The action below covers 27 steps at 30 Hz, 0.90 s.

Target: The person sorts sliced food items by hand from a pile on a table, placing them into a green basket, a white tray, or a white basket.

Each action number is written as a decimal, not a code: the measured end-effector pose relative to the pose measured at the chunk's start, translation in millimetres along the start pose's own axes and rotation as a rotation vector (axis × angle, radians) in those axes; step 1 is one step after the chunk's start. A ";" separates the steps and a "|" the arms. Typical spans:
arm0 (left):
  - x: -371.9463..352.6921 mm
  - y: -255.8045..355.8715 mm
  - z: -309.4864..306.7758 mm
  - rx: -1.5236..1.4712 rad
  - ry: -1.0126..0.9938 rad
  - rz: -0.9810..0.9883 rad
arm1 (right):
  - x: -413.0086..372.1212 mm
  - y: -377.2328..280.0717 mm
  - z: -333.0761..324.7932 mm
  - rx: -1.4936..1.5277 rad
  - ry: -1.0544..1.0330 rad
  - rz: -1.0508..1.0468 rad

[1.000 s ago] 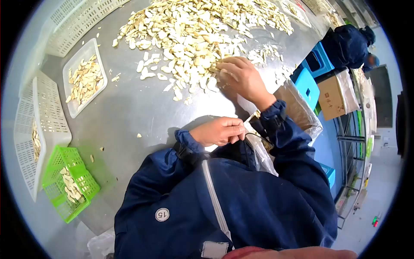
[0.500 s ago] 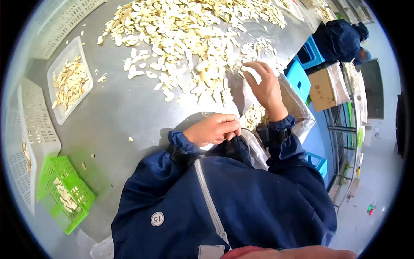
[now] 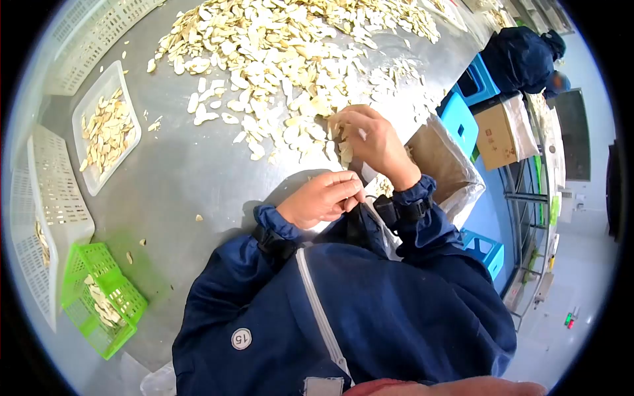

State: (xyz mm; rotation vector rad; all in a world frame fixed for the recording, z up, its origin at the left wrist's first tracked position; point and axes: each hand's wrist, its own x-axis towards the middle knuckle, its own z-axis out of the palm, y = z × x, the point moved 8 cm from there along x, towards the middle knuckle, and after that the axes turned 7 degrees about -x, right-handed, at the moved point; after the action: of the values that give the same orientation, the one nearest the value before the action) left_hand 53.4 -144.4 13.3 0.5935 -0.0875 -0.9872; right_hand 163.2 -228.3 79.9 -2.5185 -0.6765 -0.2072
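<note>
A large heap of pale, flat dried slices (image 3: 277, 72) lies on the metal table. At its near edge is my right hand (image 3: 374, 142), its fingers bent and apart, the tips among the slices. I cannot see a slice held in it. Closer to my body, my left hand (image 3: 322, 200) is closed, fingertips pressed together beside the edge of a lined sack (image 3: 452, 165). What it pinches, if anything, is hidden. More slices show in the sack's mouth, partly behind my right wrist.
At the left stand a white tray (image 3: 135, 129) of slices, white perforated baskets (image 3: 69, 188) and a green basket (image 3: 79, 274) holding some slices. To the right are blue stools (image 3: 459, 122), a cardboard box (image 3: 495, 138) and a person in dark clothing (image 3: 518, 59).
My right hand has moved left from over the sack to the near edge of the heap, uncovering more of the sack's liner. My left hand has stayed nearly in place.
</note>
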 end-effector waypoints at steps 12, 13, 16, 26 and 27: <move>10.5 -8.9 -11.3 0.110 -0.100 0.127 | 50.2 -25.4 16.7 -0.356 0.019 -0.219; 6.0 0.5 -3.9 0.269 -0.143 0.226 | 51.6 -25.0 13.5 -0.326 -0.008 -0.209; 8.3 -8.2 -2.0 0.360 -0.185 0.138 | 65.3 -32.8 24.8 -0.225 -0.349 -0.085; 15.6 -29.4 6.8 0.557 -0.261 0.001 | 112.5 -200.1 22.0 0.449 -0.256 -0.372; 28.1 -38.1 -0.7 0.693 -0.295 0.105 | 104.6 -199.3 12.9 0.305 -0.257 -0.413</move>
State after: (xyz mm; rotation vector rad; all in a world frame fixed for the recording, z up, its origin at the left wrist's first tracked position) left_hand 40.5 -182.3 -12.1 1.0563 -0.7370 -0.9278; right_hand 153.1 -29.6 186.0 -2.1099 -1.2310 0.0760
